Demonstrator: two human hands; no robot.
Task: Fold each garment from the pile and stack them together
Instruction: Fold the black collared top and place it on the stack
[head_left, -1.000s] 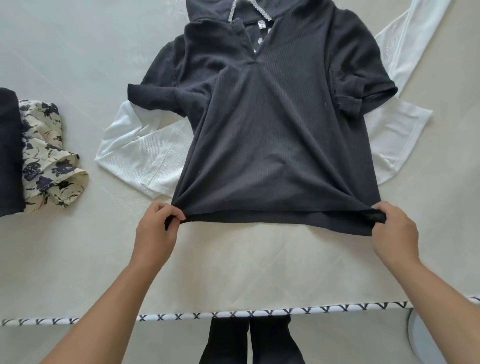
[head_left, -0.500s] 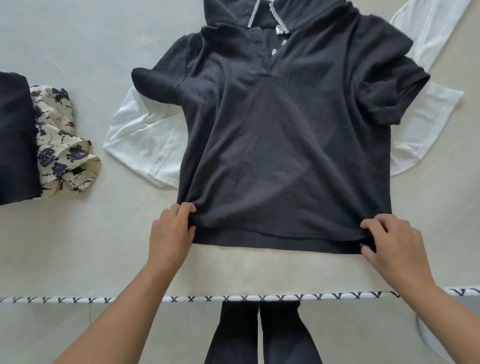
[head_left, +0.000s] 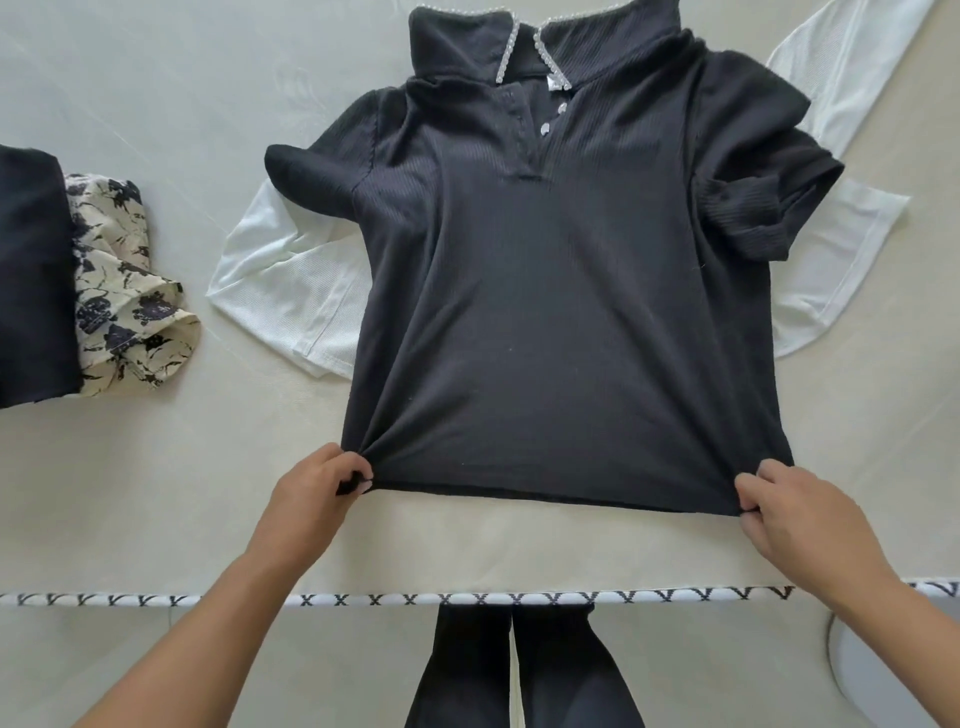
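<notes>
A black ribbed polo shirt with a bead-trimmed collar lies face up on the pale table cover, spread over a white garment whose sleeves stick out on both sides. My left hand pinches the shirt's bottom left hem corner. My right hand pinches the bottom right hem corner. At the left edge sit a folded black garment and a folded cream floral garment beside it.
The table's near edge carries a white band with black X marks. Below it my black trouser legs show against the floor. A pale round object sits at the lower right.
Both hands have drawn the hem toward me and flattened the shirt. The view has tilted so the collar now shows in full.
</notes>
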